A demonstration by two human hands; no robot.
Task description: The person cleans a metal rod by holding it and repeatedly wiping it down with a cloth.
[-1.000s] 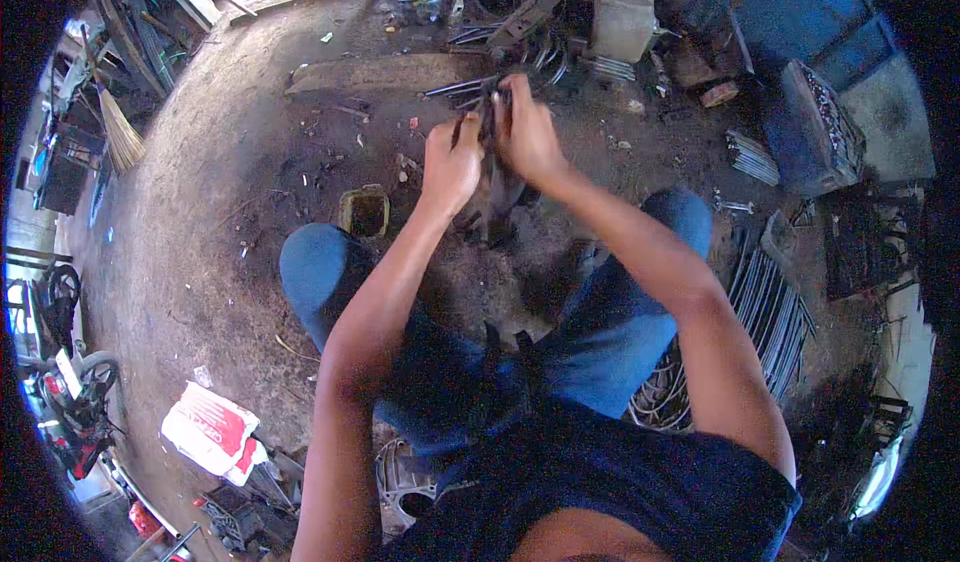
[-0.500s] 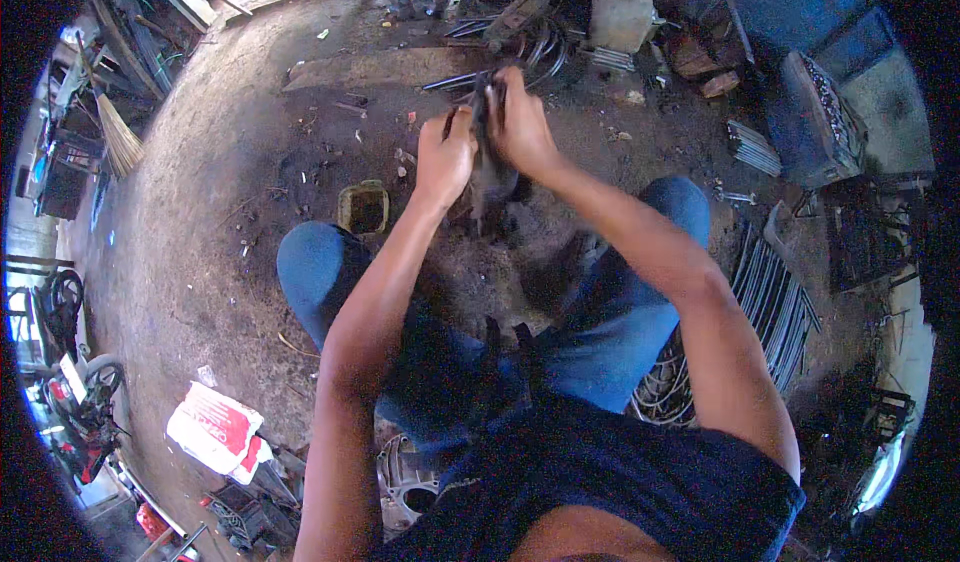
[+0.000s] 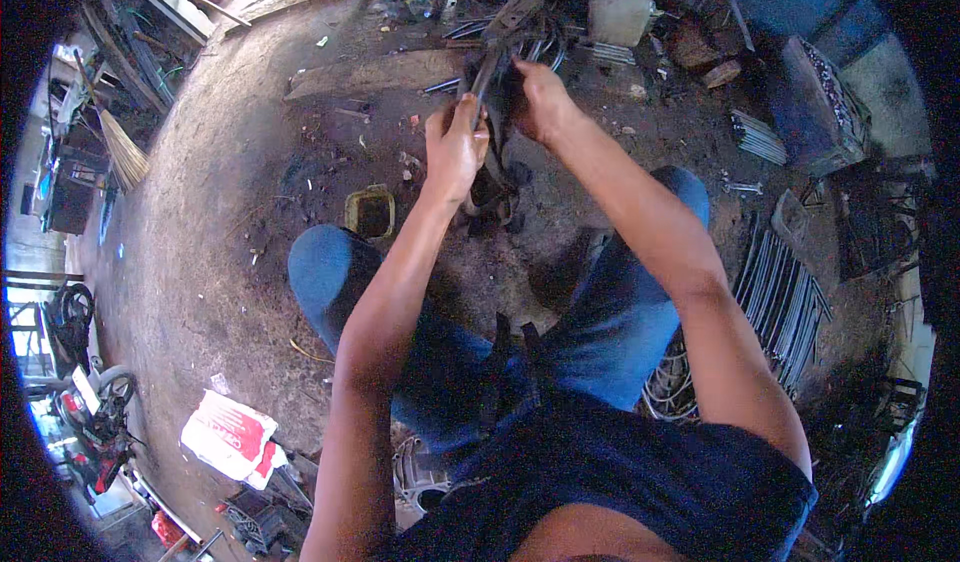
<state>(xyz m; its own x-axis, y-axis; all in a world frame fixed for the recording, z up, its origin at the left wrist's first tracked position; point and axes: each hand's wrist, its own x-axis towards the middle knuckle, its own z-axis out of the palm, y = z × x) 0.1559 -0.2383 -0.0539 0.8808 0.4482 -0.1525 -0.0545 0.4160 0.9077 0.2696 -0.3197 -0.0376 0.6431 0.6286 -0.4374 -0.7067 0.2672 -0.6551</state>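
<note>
My left hand (image 3: 457, 152) is closed round a long, dark grey strip-like piece (image 3: 487, 80) that stands up past the thumb; its exact kind is unclear. To the right, my right hand (image 3: 545, 102) is closed at the dark material beside the same piece, its fingertips partly hidden and blurred. Below the hands, a dark curved part (image 3: 492, 194) hangs or stands above the floor between my knees; I cannot tell whether it joins the held piece.
A square yellowish container (image 3: 371, 212) sits left of the hands. Ahead stand a pale jerrycan (image 3: 618, 7) and a metal arm (image 3: 525, 7). Bundled metal rods (image 3: 780, 302) and a wrench (image 3: 743, 187) lie right. A white-and-red bag (image 3: 230, 438) lies lower left.
My hands have moved apart: the right one shifted right and slightly down, the left one slightly right and down. More of the dark piece shows between them, now more upright.
</note>
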